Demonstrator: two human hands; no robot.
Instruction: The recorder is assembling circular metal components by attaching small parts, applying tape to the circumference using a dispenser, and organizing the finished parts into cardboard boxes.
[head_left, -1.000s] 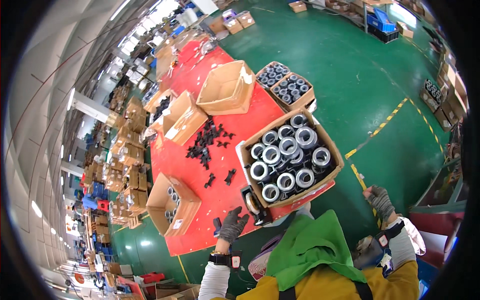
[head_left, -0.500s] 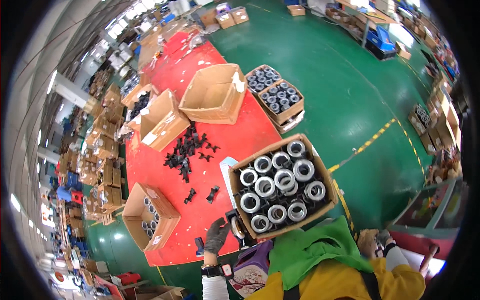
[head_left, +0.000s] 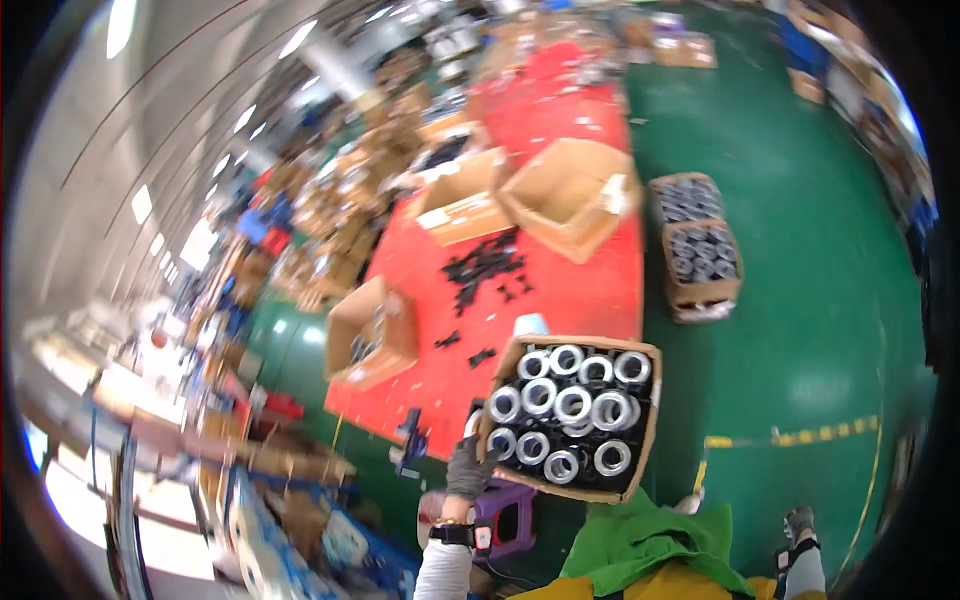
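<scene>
A cardboard box (head_left: 651, 420) filled with silver metal rings and black parts stands at the near end of the red table. My left hand (head_left: 470, 472), in a dark grey glove, is at its near left corner. Just beyond that hand is a black tool with a pale round part (head_left: 474, 418), perhaps a tape dispenser. Whether the fingers grip this tool, the box or nothing is blurred. My right hand (head_left: 799, 522), also gloved, hangs over the green floor at the lower right, away from the box. Its fingers are too small and blurred to read.
Loose black parts (head_left: 485, 262) are heaped on the red table (head_left: 600, 290). Open cartons (head_left: 570, 200) stand beyond them, and another carton (head_left: 372, 335) at the left edge. Two filled boxes (head_left: 702, 295) are right of the table. A purple stool (head_left: 512, 515) stands below.
The view has turned left, so the table appears farther right. My left hand has come closer to the filled box's corner. My right hand has moved away from my body, out over the floor.
</scene>
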